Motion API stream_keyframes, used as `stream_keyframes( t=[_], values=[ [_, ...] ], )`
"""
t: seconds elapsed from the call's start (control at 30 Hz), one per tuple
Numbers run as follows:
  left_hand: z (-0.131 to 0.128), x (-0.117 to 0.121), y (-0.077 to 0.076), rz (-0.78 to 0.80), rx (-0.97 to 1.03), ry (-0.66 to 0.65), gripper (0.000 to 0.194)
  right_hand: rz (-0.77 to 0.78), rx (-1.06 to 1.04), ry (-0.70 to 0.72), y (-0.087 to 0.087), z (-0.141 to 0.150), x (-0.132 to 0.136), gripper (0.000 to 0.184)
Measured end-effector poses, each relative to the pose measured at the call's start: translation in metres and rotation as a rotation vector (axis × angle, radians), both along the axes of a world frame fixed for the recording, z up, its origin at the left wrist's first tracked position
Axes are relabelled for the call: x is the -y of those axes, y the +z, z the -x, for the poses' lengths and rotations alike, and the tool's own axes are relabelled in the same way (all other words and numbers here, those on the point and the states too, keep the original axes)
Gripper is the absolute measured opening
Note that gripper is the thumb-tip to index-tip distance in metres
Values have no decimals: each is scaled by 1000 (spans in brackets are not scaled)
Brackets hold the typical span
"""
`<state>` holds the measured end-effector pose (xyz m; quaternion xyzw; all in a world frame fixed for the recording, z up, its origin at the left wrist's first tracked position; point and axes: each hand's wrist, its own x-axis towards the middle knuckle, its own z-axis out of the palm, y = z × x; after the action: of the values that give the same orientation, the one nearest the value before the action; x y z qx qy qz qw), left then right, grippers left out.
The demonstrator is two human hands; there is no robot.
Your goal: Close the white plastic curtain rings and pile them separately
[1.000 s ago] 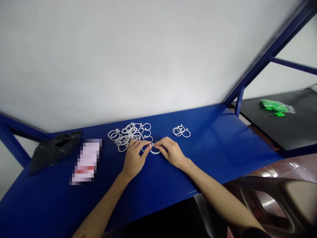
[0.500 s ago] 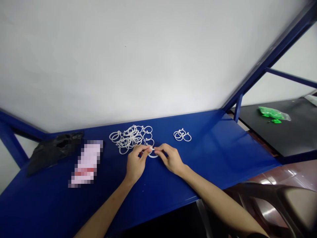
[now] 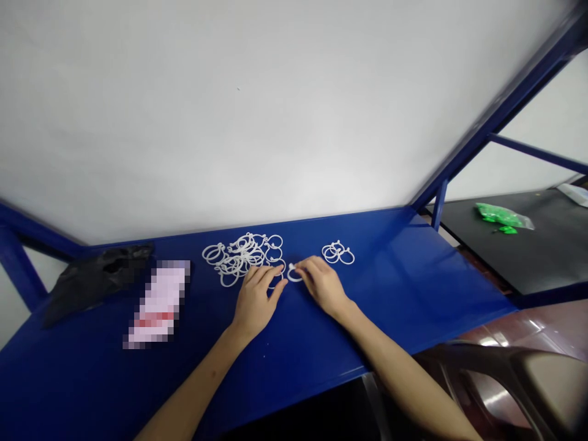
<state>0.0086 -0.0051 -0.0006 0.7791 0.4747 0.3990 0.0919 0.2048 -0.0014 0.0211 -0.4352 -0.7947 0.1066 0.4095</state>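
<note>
Blue table (image 3: 390, 275) against pale wall (image 3: 275, 122). Your right hand (image 3: 324, 285) pinches white ring (image 3: 294, 280), mid-table; your left hand (image 3: 257, 300), part-open, seems empty over near-right edge of ring pile (image 3: 243, 257). Looks early: small ring cluster (image 3: 339, 250) apart at right, bulk seemingly remaining at left.

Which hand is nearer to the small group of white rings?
Right. The right hand is on the near left of the small group; the left hand is farther left, by the larger pile.
</note>
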Motion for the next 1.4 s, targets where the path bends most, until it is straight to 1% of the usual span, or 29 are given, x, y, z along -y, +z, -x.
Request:
stream_keyframes(
  t=[0.1,0.17,0.2,0.27,0.33,0.43,0.5,0.53,0.6,0.67,0.73,0.8,0.93,1.03,1.1,1.17,1.23,1.3,1.4],
  values=[
    [3,0,-2,-49,-230,49,24,-17,64,-293,9,-22,-11,23],
    [5,-1,-4,-66,-334,59,20,7,100,-476,8,-40,-19,22],
    [6,-1,-5,-69,-366,60,18,25,118,-537,5,-49,-23,21],
    [7,-2,-5,-72,-394,52,13,63,157,-615,-2,-64,-29,20],
    [8,-2,-5,-72,-381,29,12,81,190,-661,-9,-73,-34,21],
    [7,-1,-1,-90,-333,5,14,36,193,-690,-15,-77,-37,25],
    [4,1,4,-119,-309,15,15,-11,153,-637,-17,-73,-36,27],
    [3,2,6,-142,-298,24,15,-24,121,-584,-18,-69,-35,27],
    [0,5,11,-202,-276,37,15,-14,51,-427,-20,-58,-31,26],
    [-2,8,14,-265,-257,27,14,46,-12,-239,-21,-41,-24,25],
    [-3,9,15,-304,-242,-4,12,138,-67,-72,-22,-24,-16,26],
    [-4,10,13,-308,-232,-34,12,223,-138,18,-22,-9,-9,26],
    [-3,8,6,-222,-245,-52,16,339,-320,37,-22,7,-2,21],
    [-1,5,4,-160,-150,-12,14,370,-400,31,-23,8,-3,19],
    [-1,3,4,-133,-42,37,20,346,-400,25,-23,6,-3,18],
    [0,1,6,-81,46,50,18,302,-362,23,-22,6,-3,18],
    [0,0,7,3,119,27,13,261,-313,30,-22,5,-2,18],
    [-1,-1,7,95,204,22,16,236,-285,57,-22,6,-1,18],
    [-2,-1,4,225,321,55,19,208,-271,113,-24,6,1,16]
  ],
)
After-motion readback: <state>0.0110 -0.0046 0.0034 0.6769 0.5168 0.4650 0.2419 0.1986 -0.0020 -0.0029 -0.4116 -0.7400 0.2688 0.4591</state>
